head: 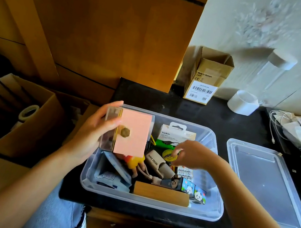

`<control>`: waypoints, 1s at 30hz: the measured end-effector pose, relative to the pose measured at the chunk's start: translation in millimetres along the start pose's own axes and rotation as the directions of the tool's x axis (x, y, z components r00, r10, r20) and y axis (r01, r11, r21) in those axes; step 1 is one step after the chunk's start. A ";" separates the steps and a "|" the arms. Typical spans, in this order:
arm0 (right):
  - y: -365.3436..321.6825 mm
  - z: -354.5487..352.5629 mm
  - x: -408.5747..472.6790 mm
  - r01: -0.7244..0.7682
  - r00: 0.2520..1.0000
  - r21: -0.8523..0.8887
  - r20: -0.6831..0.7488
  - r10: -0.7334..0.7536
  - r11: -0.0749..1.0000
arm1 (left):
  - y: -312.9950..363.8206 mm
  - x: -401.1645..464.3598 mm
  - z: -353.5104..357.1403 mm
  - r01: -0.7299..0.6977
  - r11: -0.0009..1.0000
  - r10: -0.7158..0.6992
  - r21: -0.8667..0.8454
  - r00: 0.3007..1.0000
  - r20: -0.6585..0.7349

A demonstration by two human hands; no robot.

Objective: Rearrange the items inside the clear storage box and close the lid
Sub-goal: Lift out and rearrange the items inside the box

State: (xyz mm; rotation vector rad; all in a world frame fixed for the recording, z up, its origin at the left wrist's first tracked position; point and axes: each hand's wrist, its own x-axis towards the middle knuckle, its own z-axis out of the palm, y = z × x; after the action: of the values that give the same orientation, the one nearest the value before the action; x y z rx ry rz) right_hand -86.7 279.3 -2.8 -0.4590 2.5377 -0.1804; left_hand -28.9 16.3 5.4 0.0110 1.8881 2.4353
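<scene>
The clear storage box [150, 200] sits at the tabletop's [196, 110] front edge, its lid [265, 186] lying flat just to its right. The left hand [89, 135] grips a pink boxed item [132, 132] over the box's far-left corner; the right hand [191, 153] pinches a yellow disc [168, 155] inside. The thin lid probably flexes, so it is best held by its long edges.

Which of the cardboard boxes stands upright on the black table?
The small cardboard box with barcode labels, against the wall with its top flaps open. The other, larger box sits lower, left of the table.
</scene>
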 end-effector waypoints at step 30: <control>-63.0 -17.0 20.3 0.231 0.889 0.781 -0.412 0.200 0.581 | 35.5 -18.5 -7.9 -0.313 0.515 -0.046 0.798 0.919 0.390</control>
State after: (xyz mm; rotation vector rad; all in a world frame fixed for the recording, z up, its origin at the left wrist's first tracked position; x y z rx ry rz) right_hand -94.0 213.8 15.3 -0.0401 2.5011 -1.5824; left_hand -12.4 -1.1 38.4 0.6346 2.6975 1.1269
